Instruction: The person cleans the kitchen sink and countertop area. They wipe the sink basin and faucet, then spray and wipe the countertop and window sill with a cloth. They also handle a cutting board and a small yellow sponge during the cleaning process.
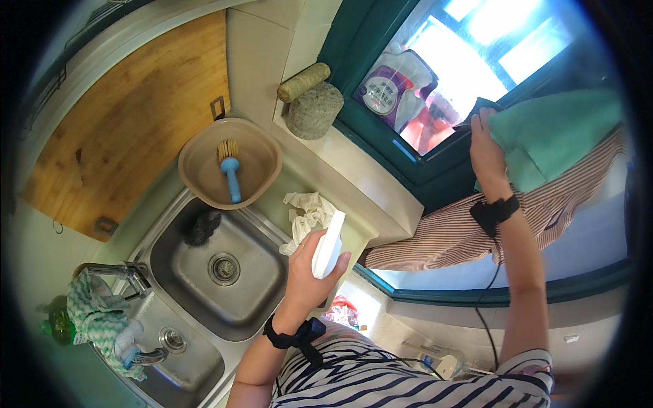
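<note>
My left hand (307, 275) grips a flat white object (328, 245), perhaps plastic, beside the sink's right-hand edge. What kind of object it is cannot be made out. Higher up and to the right, my right hand (486, 145) closes on the left edge of a green cloth (556, 132), with its thumb hidden. Some dark material (482, 105) shows at those fingertips. Below the green cloth hangs a brown-and-white striped fabric (449, 234). Crumpled white gloves (309, 211) lie on the counter just past my left hand.
A double steel sink (245, 301) holds a dark scouring pad (202, 228). Behind it, a tan basin (265, 148) contains a blue-handled brush (231, 176). A wooden board (148, 102) leans at left. A round stone (315, 111) and a cylinder (304, 82) sit near the green-framed window (372, 148).
</note>
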The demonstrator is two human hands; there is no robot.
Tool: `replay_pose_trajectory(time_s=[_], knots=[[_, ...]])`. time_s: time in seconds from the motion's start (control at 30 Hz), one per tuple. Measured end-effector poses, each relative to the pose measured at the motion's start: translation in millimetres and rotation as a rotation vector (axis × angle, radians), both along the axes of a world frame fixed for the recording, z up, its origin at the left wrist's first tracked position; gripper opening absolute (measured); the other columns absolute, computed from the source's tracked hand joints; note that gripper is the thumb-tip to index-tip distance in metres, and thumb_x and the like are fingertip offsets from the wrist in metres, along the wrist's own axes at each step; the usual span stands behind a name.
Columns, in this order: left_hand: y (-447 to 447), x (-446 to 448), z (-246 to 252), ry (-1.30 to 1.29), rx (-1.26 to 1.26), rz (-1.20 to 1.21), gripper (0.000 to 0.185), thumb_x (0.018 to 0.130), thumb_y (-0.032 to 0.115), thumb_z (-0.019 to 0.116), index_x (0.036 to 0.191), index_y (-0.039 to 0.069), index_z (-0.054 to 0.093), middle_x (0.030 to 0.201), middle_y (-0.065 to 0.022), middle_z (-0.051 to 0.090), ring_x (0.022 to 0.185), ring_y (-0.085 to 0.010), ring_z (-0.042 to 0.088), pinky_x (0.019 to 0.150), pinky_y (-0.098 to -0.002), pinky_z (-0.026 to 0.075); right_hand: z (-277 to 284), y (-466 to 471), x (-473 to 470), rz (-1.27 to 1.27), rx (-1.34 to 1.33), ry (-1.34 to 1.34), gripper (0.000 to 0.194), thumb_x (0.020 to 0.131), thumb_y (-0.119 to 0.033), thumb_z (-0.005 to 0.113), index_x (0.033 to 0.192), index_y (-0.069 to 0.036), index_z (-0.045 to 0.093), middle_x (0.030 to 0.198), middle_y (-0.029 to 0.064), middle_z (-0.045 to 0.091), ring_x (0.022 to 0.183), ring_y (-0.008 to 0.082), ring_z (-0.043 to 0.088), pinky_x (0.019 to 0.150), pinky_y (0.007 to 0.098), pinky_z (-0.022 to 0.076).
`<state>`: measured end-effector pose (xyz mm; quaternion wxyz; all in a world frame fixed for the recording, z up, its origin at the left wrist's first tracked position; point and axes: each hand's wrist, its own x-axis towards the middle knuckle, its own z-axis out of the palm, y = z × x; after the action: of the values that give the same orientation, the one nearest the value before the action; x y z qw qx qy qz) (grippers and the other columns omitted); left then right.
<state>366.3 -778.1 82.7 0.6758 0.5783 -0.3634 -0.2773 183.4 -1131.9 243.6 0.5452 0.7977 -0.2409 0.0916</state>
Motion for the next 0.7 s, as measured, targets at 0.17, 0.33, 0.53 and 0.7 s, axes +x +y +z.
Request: replay_pose_trajectory(time_s=[0.17,0.33,0.53,0.7], knots=[[-1.2,-3.8,-0.1,-0.026,0.004,-0.03,0.031,0.083,0.008,0.075,0.111,0.001,0.063,0.094,-0.0102,0.066,0.076,-0.0182,0.066,0.07,-0.0304,0.052,-91.8,34.7,6.3,0.249,0.235,-0.117,0.043,0.087,-0.013,0.053,0.127,-0.001,0.058,0.136,0.0164,0.056,0.135,0.0293,0.046,0.116,0.0513,0.0303],[-1.3,-4.8,0.2,-0.016,0.047,-0.066,0.04,0.082,0.018,0.08,0.112,0.0,0.061,0.094,-0.0178,0.066,0.084,-0.0324,0.066,0.075,-0.0378,0.052,-136.4,16.3,6.1,0.148,0.353,0.053,0.028,0.087,-0.014,0.051,0.108,0.0,0.064,0.104,0.0125,0.065,0.112,0.0268,0.057,0.116,0.0463,0.0305],[-0.1,-14.4,-0.2,-0.038,0.014,-0.027,0.041,0.082,0.02,0.08,0.114,0.001,0.061,0.096,-0.018,0.066,0.085,-0.0334,0.067,0.077,-0.038,0.053,-133.1,6.4,26.0,0.009,0.463,0.085,0.013,0.087,-0.01,0.052,0.091,-0.004,0.062,0.082,0.0092,0.061,0.093,0.0254,0.06,0.104,0.0412,0.0409],[12.5,-15.3,-4.9,0.091,0.04,-0.016,0.038,0.082,0.02,0.08,0.11,0.001,0.061,0.093,-0.0167,0.066,0.083,-0.0335,0.067,0.076,-0.0382,0.052,-153.7,20.7,-7.7,0.183,0.489,-0.01,0.033,0.087,-0.01,0.051,0.117,-0.002,0.061,0.118,0.0124,0.063,0.118,0.0249,0.056,0.111,0.0425,0.0364]])
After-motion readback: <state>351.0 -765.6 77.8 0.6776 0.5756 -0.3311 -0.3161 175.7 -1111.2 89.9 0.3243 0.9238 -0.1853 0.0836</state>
